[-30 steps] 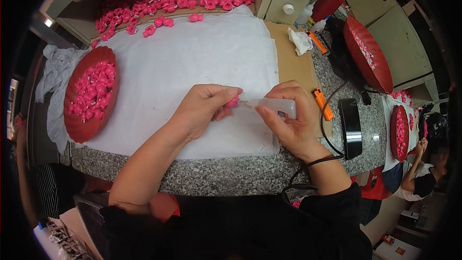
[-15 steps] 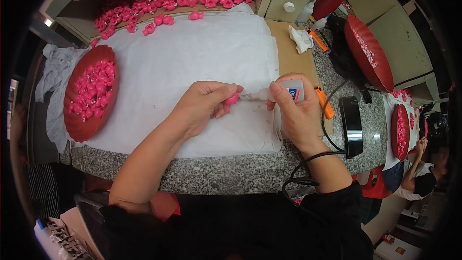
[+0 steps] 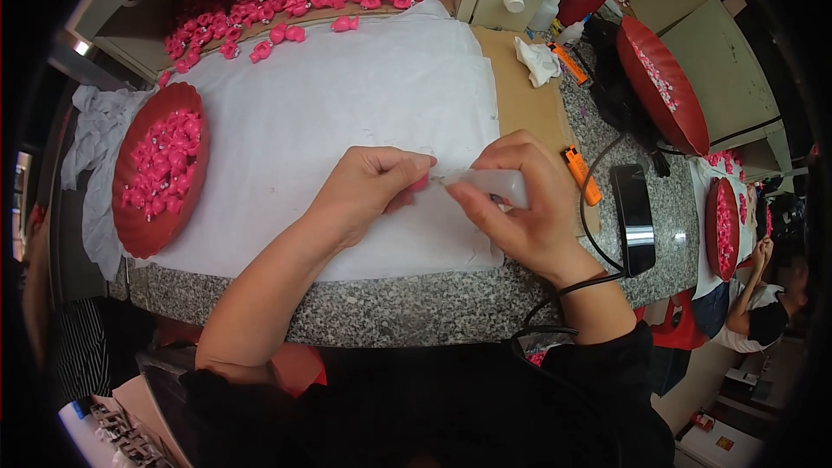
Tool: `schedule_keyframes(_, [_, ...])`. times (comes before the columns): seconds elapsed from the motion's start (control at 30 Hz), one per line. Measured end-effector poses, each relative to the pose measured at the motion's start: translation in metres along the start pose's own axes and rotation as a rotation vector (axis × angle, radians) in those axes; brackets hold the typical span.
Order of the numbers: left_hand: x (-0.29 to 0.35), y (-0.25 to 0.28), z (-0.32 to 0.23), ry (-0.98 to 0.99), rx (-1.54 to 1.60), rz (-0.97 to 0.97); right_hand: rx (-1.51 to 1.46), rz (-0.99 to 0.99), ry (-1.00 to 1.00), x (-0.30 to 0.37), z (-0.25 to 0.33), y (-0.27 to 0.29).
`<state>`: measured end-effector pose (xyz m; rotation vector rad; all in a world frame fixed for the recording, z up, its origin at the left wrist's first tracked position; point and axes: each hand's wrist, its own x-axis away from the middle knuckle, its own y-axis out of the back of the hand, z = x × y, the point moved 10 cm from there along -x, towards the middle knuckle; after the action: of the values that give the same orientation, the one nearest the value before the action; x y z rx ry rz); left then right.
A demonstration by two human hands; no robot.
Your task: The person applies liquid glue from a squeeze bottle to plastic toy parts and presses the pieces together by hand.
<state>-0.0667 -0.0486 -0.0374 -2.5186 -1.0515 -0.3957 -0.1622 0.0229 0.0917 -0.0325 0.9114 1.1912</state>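
Note:
Over the white paper sheet [image 3: 347, 78], my left hand [image 3: 368, 186] is closed, pinching a small pink plastic piece [image 3: 422, 183] between thumb and fingertips. Only a sliver of the piece shows. My right hand [image 3: 529, 208] is wrapped round a translucent squeeze bottle [image 3: 507, 184], tilted on its side in the palm. Its thumb and forefinger tips come close to the pink piece. A tiny pale bit shows there, too small to name. Fingers hide the bottle's nozzle.
A red fluted bowl [image 3: 130, 225] of pink pieces stands at left. Similar pieces [image 3: 295, 0] lie in an open-fronted box at the back. Right of the sheet are orange lighters [image 3: 582, 175], crumpled tissue [image 3: 539, 61], a phone [image 3: 635, 217], a cable and another red bowl [image 3: 676, 113]. A co-worker [image 3: 767, 312] sits far right.
The bottle has drawn back into my right palm, its nozzle away from the pink piece. My right thumb and forefinger have moved left to beside the piece. My left hand has barely moved.

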Motion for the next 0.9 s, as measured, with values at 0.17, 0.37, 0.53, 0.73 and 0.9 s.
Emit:
schedule_keyframes(0.17, [-0.001,0.001,-0.003,-0.03,-0.081,-0.009,0.043,0.044,0.071,-0.001,0.009,-0.004])
schedule_keyframes(0.37, [-0.003,0.002,-0.002,0.003,0.106,0.058,-0.897,-0.263,-0.844,0.033,-0.093,-0.004])
schedule_keyframes(0.53, [0.0,-0.005,-0.009,-0.041,0.029,0.103,-1.173,-0.278,-1.034,0.045,-0.107,-0.025])
schedule_keyframes(0.73, [-0.001,-0.004,-0.011,-0.162,-0.045,0.086,-1.04,-0.017,-0.974,0.04,-0.102,-0.025])
schedule_keyframes(0.9, [-0.002,-0.011,-0.01,-0.198,-0.129,0.147,-1.127,0.077,-1.066,0.046,-0.104,-0.033])
